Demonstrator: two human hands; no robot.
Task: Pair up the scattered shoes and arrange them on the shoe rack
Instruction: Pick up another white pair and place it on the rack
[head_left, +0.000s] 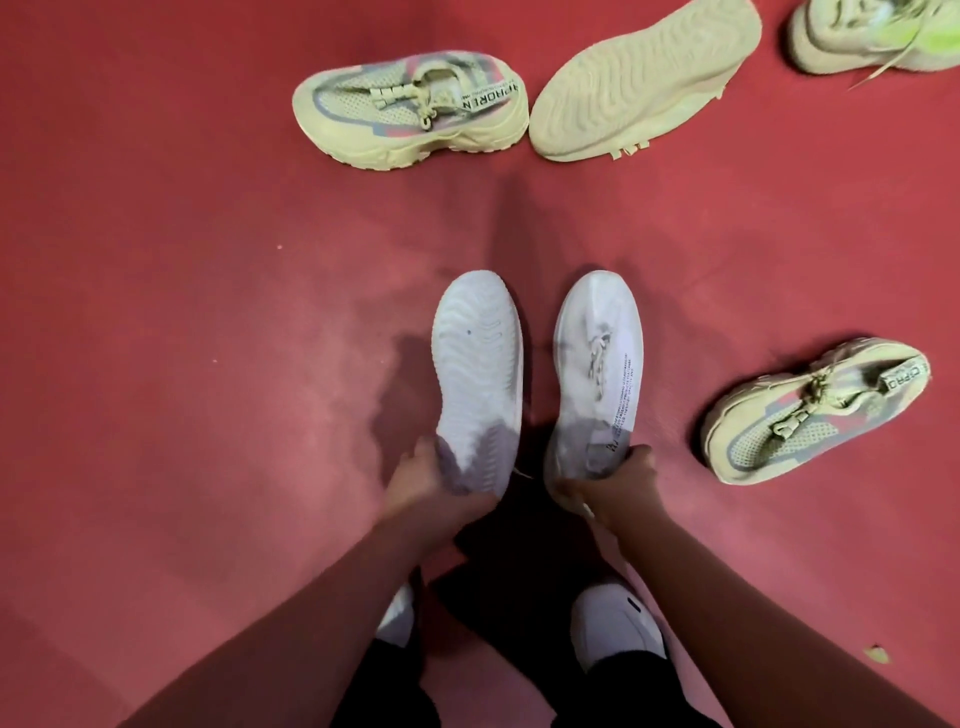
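Bottom of frame, person's own feet in white slip-on shoes (613, 631) on the red floor (182, 312). Just above, both hands closed on a matching pair: left hand (431, 488) clamped round the heel of a white knit sneaker turned sole-up (478, 374), right hand (618, 488) gripping the heel of a white knit sneaker, laces up (597, 374). Both lie frame centre, just beside each other, long axes parallel, toes pointing to the frame top, away from the hands. Probably pair one; left shoe needs flipping upright before racking. No shoe rack in view. Centre right, a cream chunky sneaker with pink-grey panels (815, 410), nearer the right hand. Upper centre, its likely mate, a second cream pink-grey sneaker (410, 117) lying on its side, just beside a cream sneaker flipped sole-up (644, 83). Top right corner, a cream sneaker with neon-green accents (878, 34), partly cropped.
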